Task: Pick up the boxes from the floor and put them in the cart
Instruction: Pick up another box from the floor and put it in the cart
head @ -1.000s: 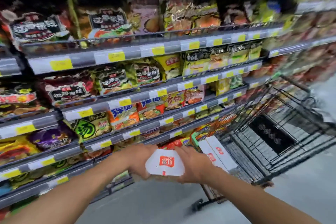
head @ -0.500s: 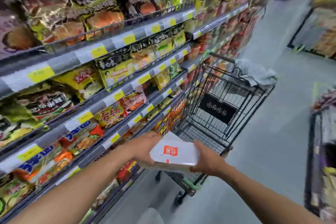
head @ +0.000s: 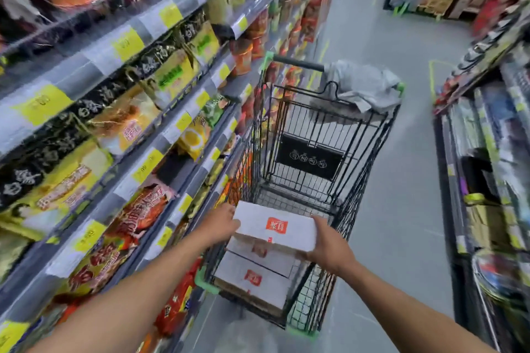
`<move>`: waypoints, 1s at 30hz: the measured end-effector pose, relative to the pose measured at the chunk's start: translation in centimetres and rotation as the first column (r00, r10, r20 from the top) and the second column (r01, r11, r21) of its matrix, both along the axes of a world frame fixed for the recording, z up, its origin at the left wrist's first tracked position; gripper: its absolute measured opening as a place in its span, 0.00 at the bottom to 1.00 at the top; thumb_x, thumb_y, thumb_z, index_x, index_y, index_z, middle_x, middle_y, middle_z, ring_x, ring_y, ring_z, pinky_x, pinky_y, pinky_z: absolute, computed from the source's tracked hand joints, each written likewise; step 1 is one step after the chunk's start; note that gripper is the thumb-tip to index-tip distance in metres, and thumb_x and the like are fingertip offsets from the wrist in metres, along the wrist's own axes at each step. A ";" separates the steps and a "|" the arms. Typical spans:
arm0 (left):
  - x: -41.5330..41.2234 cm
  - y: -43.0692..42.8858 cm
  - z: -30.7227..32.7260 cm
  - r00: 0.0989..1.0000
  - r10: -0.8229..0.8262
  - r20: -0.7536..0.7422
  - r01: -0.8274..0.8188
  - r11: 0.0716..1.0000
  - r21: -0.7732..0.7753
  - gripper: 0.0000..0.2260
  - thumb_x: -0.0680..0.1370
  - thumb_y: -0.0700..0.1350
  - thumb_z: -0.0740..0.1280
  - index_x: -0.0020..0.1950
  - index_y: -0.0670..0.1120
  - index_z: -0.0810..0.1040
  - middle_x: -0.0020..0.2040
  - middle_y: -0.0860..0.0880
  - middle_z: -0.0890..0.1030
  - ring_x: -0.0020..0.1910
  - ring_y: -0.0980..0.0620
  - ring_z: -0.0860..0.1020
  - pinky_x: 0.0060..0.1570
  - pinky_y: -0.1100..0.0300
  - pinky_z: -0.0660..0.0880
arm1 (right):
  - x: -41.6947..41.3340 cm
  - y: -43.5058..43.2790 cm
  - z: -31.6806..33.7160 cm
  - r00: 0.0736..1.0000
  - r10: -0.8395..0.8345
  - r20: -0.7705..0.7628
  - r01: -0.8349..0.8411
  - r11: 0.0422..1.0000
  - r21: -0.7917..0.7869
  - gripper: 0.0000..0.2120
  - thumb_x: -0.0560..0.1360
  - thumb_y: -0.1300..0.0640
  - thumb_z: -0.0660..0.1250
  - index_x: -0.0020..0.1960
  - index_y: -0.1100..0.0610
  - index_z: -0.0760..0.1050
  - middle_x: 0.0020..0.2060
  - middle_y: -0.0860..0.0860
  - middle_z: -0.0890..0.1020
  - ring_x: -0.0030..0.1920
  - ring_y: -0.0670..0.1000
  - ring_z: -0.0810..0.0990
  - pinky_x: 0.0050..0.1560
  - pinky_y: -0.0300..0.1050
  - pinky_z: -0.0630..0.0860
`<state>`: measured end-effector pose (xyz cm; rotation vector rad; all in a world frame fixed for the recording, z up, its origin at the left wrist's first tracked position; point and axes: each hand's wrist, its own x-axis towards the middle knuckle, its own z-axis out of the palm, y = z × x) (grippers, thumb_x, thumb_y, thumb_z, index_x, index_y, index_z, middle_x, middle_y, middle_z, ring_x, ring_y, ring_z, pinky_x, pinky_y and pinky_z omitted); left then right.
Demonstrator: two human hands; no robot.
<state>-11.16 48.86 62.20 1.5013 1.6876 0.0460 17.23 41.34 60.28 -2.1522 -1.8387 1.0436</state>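
Note:
I hold a white box with a red logo (head: 275, 226) over the near end of the black wire cart (head: 370, 135). My left hand (head: 219, 223) grips the box's left end and my right hand (head: 329, 246) grips its right end. Below it, inside the cart, lie two more white boxes with red logos: one (head: 255, 252) mostly hidden under the held box and one (head: 252, 281) nearer me.
Shelves of packaged snacks (head: 120, 129) run close along the cart's left side. A grey cloth (head: 361, 86) hangs on the cart's far handle. More shelving (head: 487, 169) stands on the right, with grey aisle floor (head: 407, 209) between it and the cart.
I have turned to the right along the aisle. The box in both hands has moved from beside the shelves to above the cart's near end, over the boxes inside.

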 end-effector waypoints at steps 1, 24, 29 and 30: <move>0.0 1.6 -0.6 1.000 0.005 0.027 -0.004 1.000 -0.031 0.15 0.70 0.49 0.64 0.54 0.45 0.76 0.49 0.44 0.81 0.47 0.44 0.79 0.44 0.55 0.70 | -0.3 1.3 -0.9 0.999 -0.040 -0.007 0.040 0.999 -0.008 0.41 0.62 0.50 0.82 0.67 0.43 0.62 0.57 0.49 0.77 0.55 0.51 0.77 0.52 0.50 0.81; 1.2 12.1 -16.5 0.986 -0.165 -0.003 0.142 0.859 -0.491 0.22 0.71 0.46 0.63 0.65 0.46 0.76 0.63 0.47 0.81 0.61 0.49 0.78 0.62 0.55 0.76 | -4.7 7.7 -14.5 0.878 -0.451 -0.161 0.395 0.873 -0.286 0.11 0.85 0.42 0.54 0.66 0.35 0.65 0.52 0.44 0.83 0.46 0.44 0.81 0.43 0.40 0.75; 1.3 12.1 -19.8 0.986 -0.159 -0.051 0.107 0.835 -0.540 0.27 0.66 0.48 0.61 0.64 0.43 0.76 0.61 0.47 0.79 0.59 0.48 0.78 0.56 0.57 0.77 | -4.9 7.4 -21.0 0.903 -0.411 -0.124 0.334 0.854 -0.398 0.33 0.79 0.33 0.54 0.79 0.44 0.53 0.53 0.49 0.84 0.42 0.48 0.84 0.43 0.53 0.83; 1.4 12.1 -20.2 0.985 -0.161 -0.066 0.100 0.833 -0.545 0.27 0.66 0.48 0.60 0.65 0.43 0.75 0.62 0.46 0.79 0.60 0.47 0.77 0.57 0.56 0.77 | -5.0 7.6 -21.2 0.865 -0.477 -0.155 0.372 0.818 -0.439 0.35 0.76 0.25 0.43 0.76 0.41 0.60 0.51 0.49 0.85 0.42 0.48 0.85 0.47 0.54 0.82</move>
